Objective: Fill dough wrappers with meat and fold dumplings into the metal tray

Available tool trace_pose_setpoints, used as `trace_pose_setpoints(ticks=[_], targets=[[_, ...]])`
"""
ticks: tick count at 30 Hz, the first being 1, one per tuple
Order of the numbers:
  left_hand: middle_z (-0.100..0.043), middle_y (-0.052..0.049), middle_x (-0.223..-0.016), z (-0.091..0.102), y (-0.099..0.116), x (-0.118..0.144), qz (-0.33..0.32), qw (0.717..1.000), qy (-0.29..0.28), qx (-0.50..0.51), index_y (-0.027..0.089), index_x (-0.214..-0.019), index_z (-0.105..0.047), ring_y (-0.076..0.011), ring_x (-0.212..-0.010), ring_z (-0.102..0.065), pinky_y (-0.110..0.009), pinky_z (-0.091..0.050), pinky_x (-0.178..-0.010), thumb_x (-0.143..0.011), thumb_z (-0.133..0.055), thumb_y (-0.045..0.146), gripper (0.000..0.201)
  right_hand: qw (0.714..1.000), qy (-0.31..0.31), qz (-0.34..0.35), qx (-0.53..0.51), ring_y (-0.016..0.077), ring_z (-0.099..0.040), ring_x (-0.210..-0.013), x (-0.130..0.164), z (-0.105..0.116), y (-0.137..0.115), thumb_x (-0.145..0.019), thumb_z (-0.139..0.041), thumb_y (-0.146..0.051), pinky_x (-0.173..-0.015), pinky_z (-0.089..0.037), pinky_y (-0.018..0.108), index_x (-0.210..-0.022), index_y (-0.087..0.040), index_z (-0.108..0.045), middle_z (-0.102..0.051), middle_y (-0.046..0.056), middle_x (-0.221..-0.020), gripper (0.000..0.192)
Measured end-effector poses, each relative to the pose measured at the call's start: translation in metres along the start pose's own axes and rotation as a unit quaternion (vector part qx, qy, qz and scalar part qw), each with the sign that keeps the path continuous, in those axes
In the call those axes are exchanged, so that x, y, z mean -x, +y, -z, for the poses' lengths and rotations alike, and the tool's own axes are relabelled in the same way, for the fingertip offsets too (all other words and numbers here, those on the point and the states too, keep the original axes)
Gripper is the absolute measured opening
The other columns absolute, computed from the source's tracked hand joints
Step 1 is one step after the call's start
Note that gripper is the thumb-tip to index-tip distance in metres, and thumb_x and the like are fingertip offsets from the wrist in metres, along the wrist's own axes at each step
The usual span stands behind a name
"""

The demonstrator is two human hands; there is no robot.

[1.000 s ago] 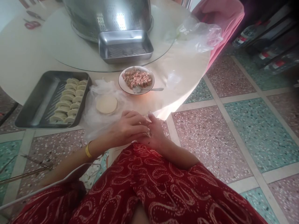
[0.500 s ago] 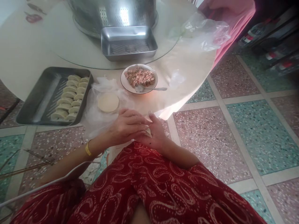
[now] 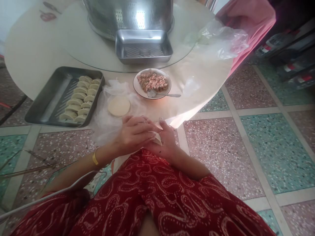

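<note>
A pale folded dumpling (image 3: 157,139) lies between my hands above my lap, only its right end showing. My left hand (image 3: 134,133), with a yellow band at the wrist, closes its fingers over it. Beneath, my right hand (image 3: 167,141) cradles it in the palm, thumb raised and dusted with flour. Just beyond, a round dough wrapper (image 3: 119,106) rests on a crumpled plastic bag (image 3: 102,114). Farther right is a bowl (image 3: 135,84) of minced filling (image 3: 153,81) with a metal spoon (image 3: 169,95) in it. Rows of dumplings (image 3: 79,95) fill the right side of a dark tray (image 3: 45,98).
A smaller metal tray (image 3: 144,60) stands on the glass turntable (image 3: 81,49), before a large perforated metal pot (image 3: 128,16). Clear plastic bags (image 3: 219,39) lie at the table's right edge, beside a pink cloth (image 3: 253,26). Bottles (image 3: 270,42) stand at far right.
The camera view has shifted, so the table things sit farther right in the picture. My hands stay together, and slightly more of the dumpling shows between them.
</note>
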State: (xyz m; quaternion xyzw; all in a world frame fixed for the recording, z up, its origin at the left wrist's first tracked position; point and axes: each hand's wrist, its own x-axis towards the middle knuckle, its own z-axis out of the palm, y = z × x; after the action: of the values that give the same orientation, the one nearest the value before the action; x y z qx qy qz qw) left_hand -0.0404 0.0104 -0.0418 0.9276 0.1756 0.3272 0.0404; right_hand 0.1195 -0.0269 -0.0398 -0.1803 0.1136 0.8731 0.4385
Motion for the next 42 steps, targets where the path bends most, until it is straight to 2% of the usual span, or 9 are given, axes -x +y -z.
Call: trace_pose_setpoints(ticks=[5, 9, 11, 16, 21, 27, 32, 38, 42], targets=[[-0.070, 0.002, -0.107, 0.005, 0.011, 0.000, 0.058, 0.997, -0.005, -0.050, 0.027, -0.109, -0.060, -0.0209, -0.103, -0.060, -0.040, -0.046, -0.085, -0.095, -0.057, 0.041, 0.020, 1.000, -0.015, 0.018, 0.021, 0.0098, -0.062, -0.061, 0.004, 0.000, 0.001, -0.097, -0.015, -0.047, -0.057, -0.052, 0.020, -0.111, -0.016, -0.063, -0.072, 0.001, -0.078, 0.058], [-0.071, 0.001, -0.096, 0.010, 0.019, -0.003, 0.075, 0.991, 0.069, -0.092, 0.025, -0.094, -0.061, -0.0201, -0.092, -0.058, -0.038, -0.046, -0.079, -0.088, -0.068, 0.035, 0.013, 0.996, 0.007, 0.049, 0.079, 0.0154, -0.064, -0.071, 0.006, -0.003, 0.002, -0.097, -0.015, -0.051, -0.064, -0.056, 0.030, -0.119, -0.021, -0.060, -0.071, 0.004, -0.086, 0.058], [-0.071, 0.001, -0.093, 0.009, 0.022, -0.003, 0.083, 0.989, 0.084, -0.089, 0.024, -0.089, -0.061, -0.0204, -0.090, -0.057, -0.038, -0.045, -0.079, -0.086, -0.070, 0.028, 0.011, 0.994, 0.013, 0.054, 0.099, 0.0160, -0.062, -0.072, 0.006, -0.004, 0.003, -0.097, -0.015, -0.052, -0.066, -0.056, 0.031, -0.123, -0.022, -0.057, -0.070, 0.004, -0.088, 0.058], [-0.072, 0.001, -0.095, 0.003, 0.026, 0.003, 0.097, 0.990, 0.070, -0.072, 0.023, -0.092, -0.061, -0.0206, -0.092, -0.057, -0.039, -0.045, -0.079, -0.086, -0.067, 0.019, 0.009, 0.992, 0.018, 0.041, 0.114, 0.0165, -0.060, -0.068, 0.003, -0.004, 0.005, -0.096, -0.017, -0.052, -0.067, -0.055, 0.034, -0.130, -0.022, -0.052, -0.068, 0.003, -0.086, 0.058], [-0.071, 0.003, -0.095, 0.002, 0.028, 0.006, 0.121, 0.986, 0.071, -0.089, 0.028, -0.092, -0.060, -0.0217, -0.092, -0.060, -0.040, -0.047, -0.078, -0.088, -0.065, 0.024, 0.008, 0.993, 0.017, 0.031, 0.113, 0.0166, -0.060, -0.068, 0.002, -0.004, 0.005, -0.096, -0.018, -0.054, -0.068, -0.056, 0.035, -0.128, -0.023, -0.053, -0.068, 0.003, -0.088, 0.057], [-0.070, 0.000, -0.096, 0.003, 0.026, 0.009, 0.148, 0.986, 0.043, -0.055, 0.030, -0.099, -0.061, -0.0234, -0.092, -0.061, -0.045, -0.049, -0.078, -0.090, -0.064, 0.030, 0.010, 0.994, 0.038, 0.026, 0.103, 0.0159, -0.061, -0.070, 0.000, -0.007, 0.004, -0.097, -0.016, -0.054, -0.063, -0.056, 0.032, -0.120, -0.021, -0.059, -0.068, 0.003, -0.083, 0.058], [-0.068, 0.000, -0.097, 0.000, 0.026, 0.010, 0.134, 0.989, 0.036, -0.050, 0.030, -0.096, -0.060, -0.0225, -0.090, -0.061, -0.042, -0.046, -0.075, -0.091, -0.060, 0.027, 0.005, 0.994, 0.038, 0.010, 0.098, 0.0146, -0.058, -0.064, -0.001, -0.006, 0.003, -0.097, -0.019, -0.053, -0.059, -0.055, 0.029, -0.120, -0.021, -0.060, -0.067, 0.001, -0.078, 0.056], [-0.067, -0.002, -0.095, 0.002, 0.023, 0.003, 0.114, 0.992, 0.045, -0.037, 0.026, -0.100, -0.060, -0.0232, -0.091, -0.057, -0.040, -0.045, -0.077, -0.088, -0.065, 0.028, 0.013, 0.998, 0.006, -0.003, 0.056, 0.0112, -0.058, -0.059, -0.002, 0.000, 0.002, -0.098, -0.022, -0.053, -0.053, -0.052, 0.021, -0.117, -0.017, -0.062, -0.067, 0.002, -0.076, 0.057], [-0.066, -0.002, -0.093, 0.001, 0.020, 0.002, 0.075, 0.996, 0.045, -0.024, 0.026, -0.095, -0.060, -0.0220, -0.090, -0.058, -0.038, -0.047, -0.077, -0.092, -0.059, 0.025, 0.003, 0.999, 0.030, -0.018, 0.039, 0.0091, -0.051, -0.051, -0.005, 0.001, 0.004, -0.098, -0.025, -0.052, -0.049, -0.048, 0.019, -0.115, -0.016, -0.061, -0.064, 0.001, -0.074, 0.054]])
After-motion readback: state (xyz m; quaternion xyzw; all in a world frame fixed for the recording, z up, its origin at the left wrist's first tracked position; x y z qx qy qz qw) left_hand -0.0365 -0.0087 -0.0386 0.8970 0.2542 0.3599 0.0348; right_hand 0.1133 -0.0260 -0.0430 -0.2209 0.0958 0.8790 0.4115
